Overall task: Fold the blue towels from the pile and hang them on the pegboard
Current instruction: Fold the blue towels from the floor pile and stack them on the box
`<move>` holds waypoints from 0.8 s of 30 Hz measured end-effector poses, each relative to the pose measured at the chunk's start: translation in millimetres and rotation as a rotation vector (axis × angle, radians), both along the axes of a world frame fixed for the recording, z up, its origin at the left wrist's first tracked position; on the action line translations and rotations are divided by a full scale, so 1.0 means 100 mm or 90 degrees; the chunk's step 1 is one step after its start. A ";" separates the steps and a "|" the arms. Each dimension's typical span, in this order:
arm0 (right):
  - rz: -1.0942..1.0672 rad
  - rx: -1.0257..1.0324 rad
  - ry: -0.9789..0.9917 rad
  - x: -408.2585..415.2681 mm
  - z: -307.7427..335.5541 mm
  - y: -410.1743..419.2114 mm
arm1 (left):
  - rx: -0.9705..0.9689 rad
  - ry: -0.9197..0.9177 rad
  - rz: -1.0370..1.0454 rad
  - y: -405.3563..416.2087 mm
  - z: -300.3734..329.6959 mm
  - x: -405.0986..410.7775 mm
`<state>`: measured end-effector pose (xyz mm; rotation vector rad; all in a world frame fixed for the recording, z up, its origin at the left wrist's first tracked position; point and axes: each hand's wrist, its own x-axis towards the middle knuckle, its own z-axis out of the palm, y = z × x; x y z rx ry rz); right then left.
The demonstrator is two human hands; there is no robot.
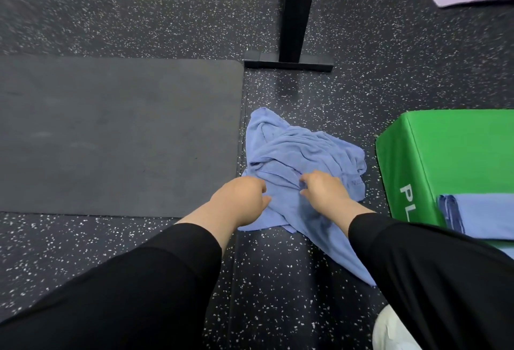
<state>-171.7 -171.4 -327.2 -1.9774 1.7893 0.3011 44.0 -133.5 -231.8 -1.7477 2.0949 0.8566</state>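
Presently, my left hand [244, 199] and right hand [324, 189] pinch the crumpled blue towel pile [300, 152]; soft, limp cloth, best taken by corners at 6 o'clock.

Operator: two bare hands, left hand [243, 201], right hand [324, 191]. No gloves, rings or watch visible. Long black sleeves [178, 263], loose plain fabric, cuffs ending partway up forearms. White shoe [392, 330] at lower right edge, detail unclear.

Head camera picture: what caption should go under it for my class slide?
Both hands, left hand and right hand, grip crumpled blue towels on the floor beside a green box.
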 end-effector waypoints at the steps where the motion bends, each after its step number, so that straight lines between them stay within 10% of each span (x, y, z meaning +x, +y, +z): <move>1: -0.001 -0.003 0.000 -0.02 0.01 0.01 | -0.006 -0.003 0.001 0.02 0.02 0.01; 14: -0.091 -0.087 -0.132 0.19 0.06 -0.12 | -0.019 -0.012 0.014 -0.03 0.01 0.01; 24: -0.139 -0.187 -0.422 0.34 2.33 -0.24 | -0.147 0.202 0.277 -0.09 1.28 0.13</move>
